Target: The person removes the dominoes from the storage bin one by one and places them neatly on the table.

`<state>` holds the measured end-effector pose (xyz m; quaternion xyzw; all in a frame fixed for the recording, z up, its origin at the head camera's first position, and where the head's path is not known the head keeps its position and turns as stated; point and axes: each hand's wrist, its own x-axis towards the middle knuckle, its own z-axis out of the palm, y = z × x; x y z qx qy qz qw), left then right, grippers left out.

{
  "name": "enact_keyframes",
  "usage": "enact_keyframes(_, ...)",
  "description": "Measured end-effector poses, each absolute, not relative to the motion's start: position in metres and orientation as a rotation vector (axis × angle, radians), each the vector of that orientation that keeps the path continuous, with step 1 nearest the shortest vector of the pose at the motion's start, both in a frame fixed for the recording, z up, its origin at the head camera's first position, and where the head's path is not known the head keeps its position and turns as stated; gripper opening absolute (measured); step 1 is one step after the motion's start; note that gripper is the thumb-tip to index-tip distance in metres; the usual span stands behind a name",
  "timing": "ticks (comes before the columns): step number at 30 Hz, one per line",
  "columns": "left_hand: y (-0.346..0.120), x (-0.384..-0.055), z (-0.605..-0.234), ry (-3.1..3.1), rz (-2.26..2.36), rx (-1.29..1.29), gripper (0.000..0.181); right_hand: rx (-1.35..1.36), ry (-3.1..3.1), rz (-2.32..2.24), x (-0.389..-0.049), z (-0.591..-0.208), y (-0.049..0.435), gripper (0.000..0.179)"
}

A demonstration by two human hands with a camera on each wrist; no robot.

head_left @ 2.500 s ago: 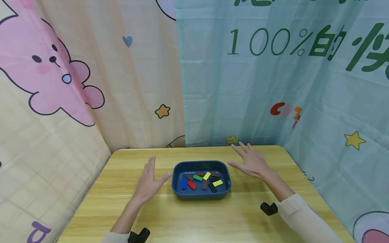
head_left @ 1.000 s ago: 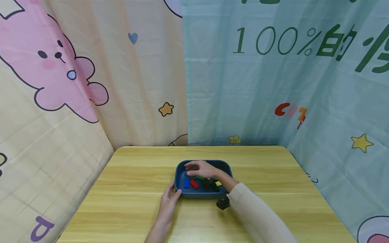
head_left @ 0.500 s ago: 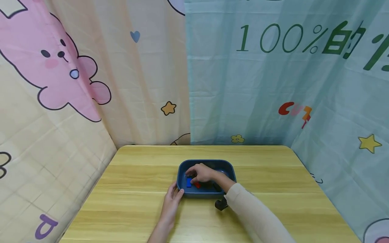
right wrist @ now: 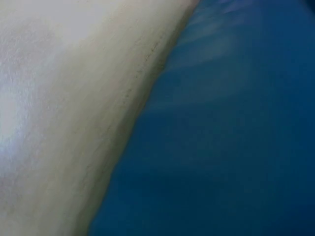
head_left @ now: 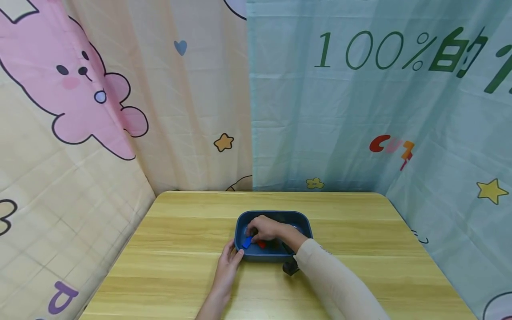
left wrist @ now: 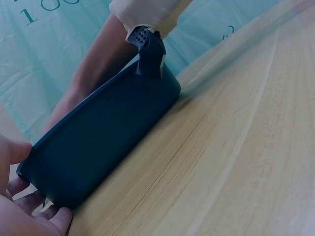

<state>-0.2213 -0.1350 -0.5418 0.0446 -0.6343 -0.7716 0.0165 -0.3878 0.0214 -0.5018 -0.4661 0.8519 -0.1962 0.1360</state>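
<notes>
A dark blue rectangular bin (head_left: 276, 258) stands on the table in the head view. My left hand (head_left: 227, 268) holds its near left corner; the left wrist view shows the thumb at the rim and fingers round the corner of the bin (left wrist: 98, 142). My right hand (head_left: 265, 228) reaches down inside, fingers bent, pinching a small blue block (head_left: 246, 242) that lies slantwise beneath the fingertips. Close to the thumb is a red block (head_left: 261, 244). The hand and forearm hide most other blocks. In the blurred right wrist view only a pale surface and the blue bin wall (right wrist: 221, 137) appear.
The wooden table (head_left: 180, 231) spreads round the bin on every side. Printed curtains (head_left: 192, 98) hang behind and beside it. A black wrist device (head_left: 290, 267) sits under the right sleeve (head_left: 336, 275), close to the bin's near wall.
Both hands were spread apart beside the bin; the left came to its corner and the right went in over the blocks. Lately the right fingers closed lower, and the blue block turned aslant.
</notes>
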Motion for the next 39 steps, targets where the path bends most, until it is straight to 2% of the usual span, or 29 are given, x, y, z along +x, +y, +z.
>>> enact_keyframes(7,-0.134,-0.222,-0.544,-1.983,-2.397,0.157,0.057,-1.282,2.446,-0.684,-0.386,-0.503,0.025,0.016)
enact_keyframes(12,-0.133,-0.221,-0.544,-1.985,-2.384,0.168,0.057,-1.246,2.425,-0.781,-0.385,-0.499,0.028,0.004)
enact_keyframes(17,-0.132,-0.221,-0.543,-1.976,-2.392,0.180,0.056,-1.257,2.412,-0.829,-0.385,-0.494,0.034,0.012)
enact_keyframes(39,-0.132,-0.221,-0.538,-2.007,-2.305,0.233,0.058,-1.035,2.433,-1.127,-0.389,-0.469,0.107,0.016)
